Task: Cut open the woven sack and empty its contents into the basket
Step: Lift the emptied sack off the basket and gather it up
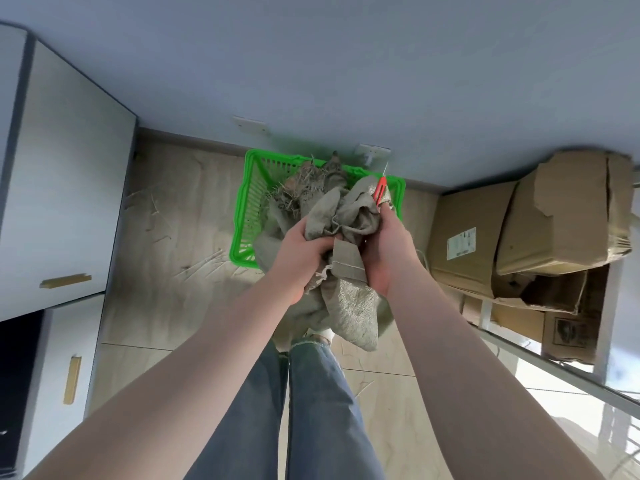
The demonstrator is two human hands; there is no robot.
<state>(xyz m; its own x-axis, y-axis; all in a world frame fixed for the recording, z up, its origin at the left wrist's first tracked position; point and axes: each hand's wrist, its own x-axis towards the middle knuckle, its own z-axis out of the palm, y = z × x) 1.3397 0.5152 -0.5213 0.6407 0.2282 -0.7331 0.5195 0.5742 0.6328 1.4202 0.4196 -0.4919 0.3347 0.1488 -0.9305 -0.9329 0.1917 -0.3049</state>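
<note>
I hold the grey woven sack (pixel 349 299) bunched up above the near edge of the green plastic basket (pixel 247 209), which stands on the floor by the wall. My left hand (pixel 299 258) grips the sack's crumpled cloth. My right hand (pixel 384 251) grips the cloth too and holds a red utility knife (pixel 380 190), blade pointing up and away. Dry straw and brownish lumps (pixel 308 183) lie heaped in the basket. The sack's lower end hangs limp towards my legs.
Crushed cardboard boxes (pixel 530 230) are stacked at the right, beside a glass-topped table edge (pixel 561 362). White cabinets (pixel 65 188) with wooden handles line the left. Loose straw lies on the wooden floor (pixel 180 237). My jeans-clad legs (pixel 287 410) are below the sack.
</note>
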